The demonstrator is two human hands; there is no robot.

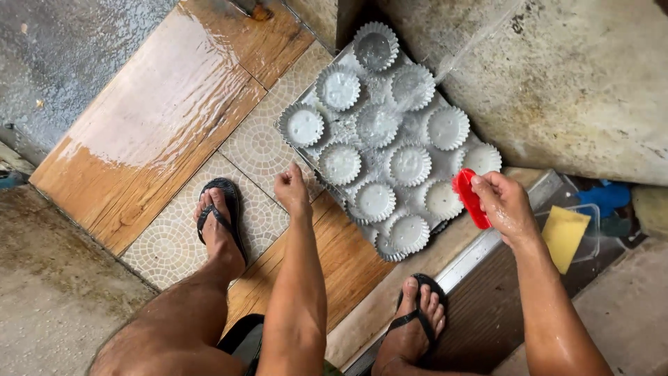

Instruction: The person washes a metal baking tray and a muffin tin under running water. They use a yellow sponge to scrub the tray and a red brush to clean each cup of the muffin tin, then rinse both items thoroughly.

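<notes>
A metal baking tray (387, 125) with several fluted round cups lies tilted over the wet tiled floor, soapy and white. A thin stream of water (465, 47) falls onto it from the upper right. My left hand (291, 189) grips the tray's near left edge. My right hand (502, 203) holds a red scrubbing brush (467, 198) against the tray's right side. My forearms reach in from the bottom.
My feet in black flip-flops (220, 217) (417, 322) stand on wet wood-look and mosaic tiles. A yellow sponge (563, 234) lies in a clear container at the right, beside a blue object (607, 196). A rough concrete wall (577, 76) rises behind the tray.
</notes>
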